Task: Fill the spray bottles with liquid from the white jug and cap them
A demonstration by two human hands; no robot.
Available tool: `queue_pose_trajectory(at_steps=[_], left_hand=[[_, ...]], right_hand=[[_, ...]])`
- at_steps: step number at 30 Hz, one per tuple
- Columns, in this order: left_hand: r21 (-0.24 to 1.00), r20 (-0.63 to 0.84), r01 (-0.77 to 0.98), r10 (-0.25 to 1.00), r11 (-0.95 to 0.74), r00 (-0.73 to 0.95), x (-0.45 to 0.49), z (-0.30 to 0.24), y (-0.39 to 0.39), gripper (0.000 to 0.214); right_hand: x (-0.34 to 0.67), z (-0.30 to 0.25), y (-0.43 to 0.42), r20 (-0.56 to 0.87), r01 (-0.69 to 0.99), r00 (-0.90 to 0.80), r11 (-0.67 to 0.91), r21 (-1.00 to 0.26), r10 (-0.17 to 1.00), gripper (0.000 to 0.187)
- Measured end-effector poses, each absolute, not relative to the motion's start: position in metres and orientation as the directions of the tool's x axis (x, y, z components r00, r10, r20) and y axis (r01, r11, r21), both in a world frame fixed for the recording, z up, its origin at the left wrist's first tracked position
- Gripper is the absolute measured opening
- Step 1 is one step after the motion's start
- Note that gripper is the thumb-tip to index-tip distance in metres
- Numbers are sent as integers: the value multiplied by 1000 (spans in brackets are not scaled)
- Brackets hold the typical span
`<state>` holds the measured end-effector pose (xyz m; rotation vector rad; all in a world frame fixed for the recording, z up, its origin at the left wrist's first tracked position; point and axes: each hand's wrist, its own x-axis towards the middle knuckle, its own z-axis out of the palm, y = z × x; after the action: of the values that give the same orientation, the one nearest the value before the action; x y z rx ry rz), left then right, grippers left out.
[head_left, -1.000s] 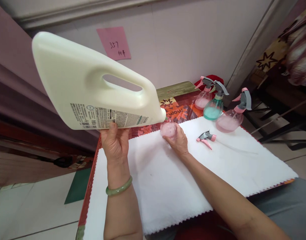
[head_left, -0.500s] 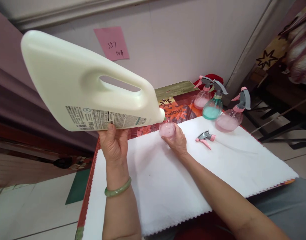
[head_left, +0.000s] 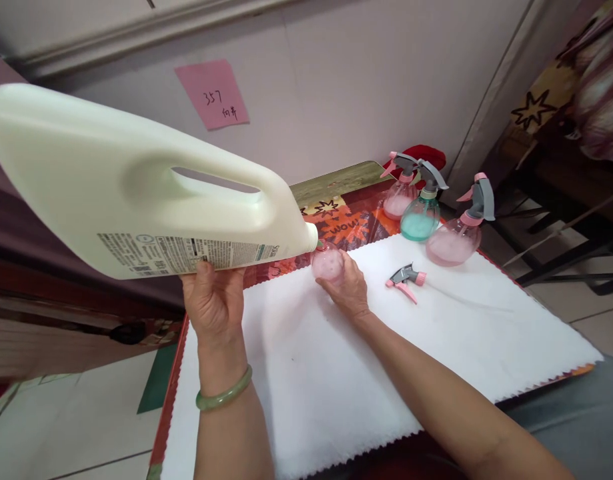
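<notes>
My left hand (head_left: 213,303) grips the underside of a big cream jug (head_left: 131,193) with a built-in handle, held tilted so its spout sits right over the mouth of a small round pink bottle (head_left: 327,263). My right hand (head_left: 349,288) is wrapped round that open bottle and steadies it on the white cloth (head_left: 336,373). A green bangle (head_left: 223,395) circles my left wrist. A loose pink and grey spray head (head_left: 405,278) with its thin tube lies on the cloth to the right of my right hand.
Three filled spray bottles stand at the cloth's far right: pink (head_left: 399,197), teal (head_left: 420,217), pink (head_left: 456,240). An orange printed table cover (head_left: 346,223) shows behind the cloth. A pink note (head_left: 211,95) hangs on the wall. Tiled floor (head_left: 61,427) lies left.
The jug's rear end has dropped and swung left, so it lies flatter, with its spout still at the small bottle. Both hands keep their grips.
</notes>
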<state>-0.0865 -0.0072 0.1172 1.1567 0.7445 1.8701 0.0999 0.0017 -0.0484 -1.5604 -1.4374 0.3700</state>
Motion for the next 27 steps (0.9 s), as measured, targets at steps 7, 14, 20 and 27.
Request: queue_pose_trajectory(at_steps=[7, 14, 20, 27], left_hand=[[819, 451, -285, 865, -499, -218, -86, 122, -6, 33], [832, 430, -278, 875, -480, -222, -85, 125, -3, 40], [833, 438, -276, 876, -480, -203, -84, 128, -1, 36], [829, 426, -305, 882, -469, -199, -86, 129, 2, 43]], right_hand=[[99, -47, 2, 351, 596, 267, 133, -792, 897, 80], [99, -47, 1, 360, 591, 269, 142, -794, 893, 82], [99, -45, 1, 356, 584, 272, 141, -800, 894, 80], [99, -45, 1, 345, 577, 267, 137, -805, 900, 80]])
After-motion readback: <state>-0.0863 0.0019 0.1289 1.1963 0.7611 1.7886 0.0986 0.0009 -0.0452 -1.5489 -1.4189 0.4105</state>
